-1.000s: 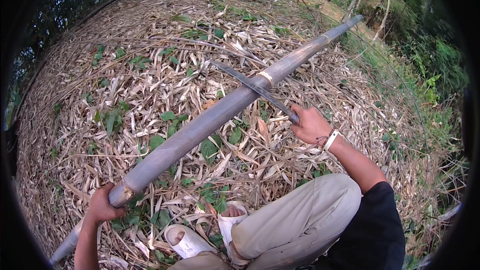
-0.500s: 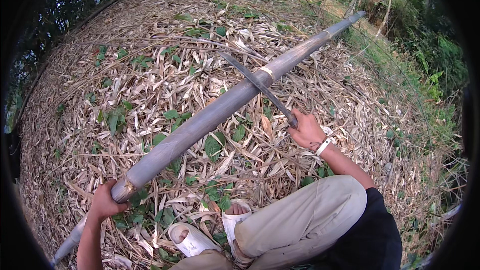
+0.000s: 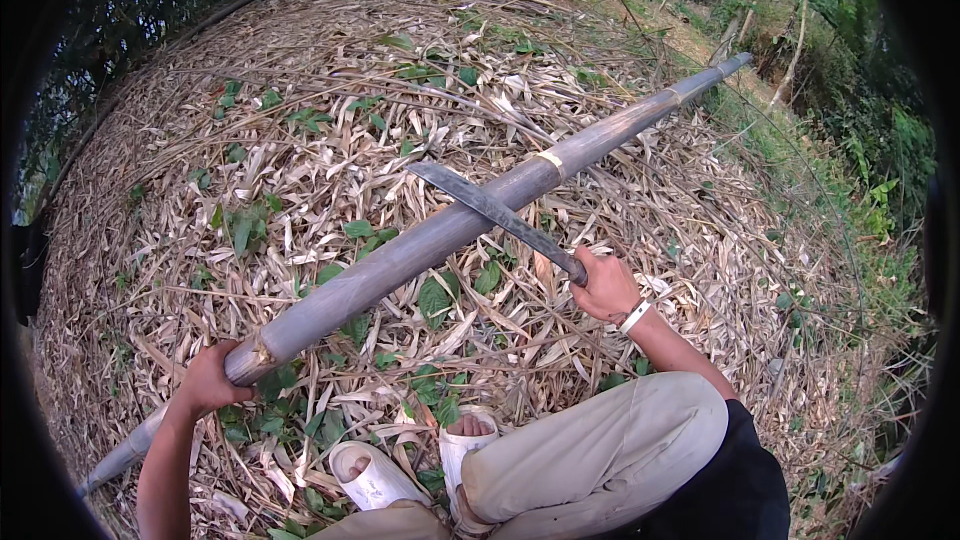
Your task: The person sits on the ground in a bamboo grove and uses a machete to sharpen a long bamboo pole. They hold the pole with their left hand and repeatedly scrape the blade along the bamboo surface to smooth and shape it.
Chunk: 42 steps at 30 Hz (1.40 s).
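Left hand (image 3: pixel 205 380) has fingers wrapped round the long grey bamboo pole (image 3: pixel 440 235) lying aslant over the dry leaf litter (image 3: pixel 250 190); right hand (image 3: pixel 607 287) grips the dark long-bladed knife (image 3: pixel 490 208), blade across the pole beside a pale node ring. Chopping step, I judge; the next stroke calls for a steady pole. Against the earlier frames, the blade sits lower along the pole.

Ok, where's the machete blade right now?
In the head view, the machete blade lies across the bamboo pole at mid-frame, just left of its pale node ring, handle in the right hand.
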Each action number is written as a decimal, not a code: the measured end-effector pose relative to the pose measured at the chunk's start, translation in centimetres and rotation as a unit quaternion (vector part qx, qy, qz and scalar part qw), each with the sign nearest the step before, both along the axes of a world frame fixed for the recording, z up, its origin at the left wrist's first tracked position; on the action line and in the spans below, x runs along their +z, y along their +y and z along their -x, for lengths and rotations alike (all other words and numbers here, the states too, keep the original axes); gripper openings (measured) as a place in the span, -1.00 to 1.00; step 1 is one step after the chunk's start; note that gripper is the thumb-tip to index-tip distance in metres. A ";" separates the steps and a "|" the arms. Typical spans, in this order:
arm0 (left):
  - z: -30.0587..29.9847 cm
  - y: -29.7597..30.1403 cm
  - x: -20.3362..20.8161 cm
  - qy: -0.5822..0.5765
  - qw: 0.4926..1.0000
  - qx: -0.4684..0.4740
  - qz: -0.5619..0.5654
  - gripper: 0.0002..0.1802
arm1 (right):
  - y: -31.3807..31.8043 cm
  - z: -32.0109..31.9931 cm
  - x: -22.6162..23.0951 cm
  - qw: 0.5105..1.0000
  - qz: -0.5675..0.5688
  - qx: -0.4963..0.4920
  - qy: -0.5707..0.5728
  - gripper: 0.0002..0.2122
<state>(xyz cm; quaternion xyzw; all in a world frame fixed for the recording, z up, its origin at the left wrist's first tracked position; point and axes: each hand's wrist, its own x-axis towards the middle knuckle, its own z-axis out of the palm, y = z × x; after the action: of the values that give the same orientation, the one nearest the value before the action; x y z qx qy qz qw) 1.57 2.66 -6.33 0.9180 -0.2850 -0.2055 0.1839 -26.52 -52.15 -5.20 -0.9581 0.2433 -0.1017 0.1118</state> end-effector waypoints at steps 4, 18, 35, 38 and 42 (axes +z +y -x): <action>0.0 -0.9 -0.2 0.012 1.000 0.011 -0.015 -0.19 | -3.4 0.1 -0.4 0.989 -0.036 -0.096 -0.105 -0.78; -0.9 -1.1 -1.2 -0.018 1.000 -0.004 0.009 -0.26 | -3.8 -1.2 -2.0 0.983 -0.091 -0.121 -0.108 -0.77; 2.2 -0.3 -4.8 -0.317 0.948 -0.022 -0.029 -0.24 | -5.3 -1.1 -2.9 0.967 -0.099 -0.171 -0.161 -0.76; 0.6 1.0 -6.1 -0.272 0.957 0.008 -0.096 -0.29 | -2.5 -0.5 -3.5 0.989 -0.087 -0.052 -0.106 -0.74; 0.5 -1.5 -1.9 -0.162 0.982 -0.017 -0.094 -0.33 | 1.1 -0.5 -3.0 1.000 -0.008 -0.005 -0.026 -0.76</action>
<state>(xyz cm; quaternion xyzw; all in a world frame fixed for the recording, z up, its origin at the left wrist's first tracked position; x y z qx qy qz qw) 1.08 1.13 -8.21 0.9474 -0.3058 -0.0828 0.0449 -25.99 -51.10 -8.21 -0.9530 0.2457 -0.1255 0.1250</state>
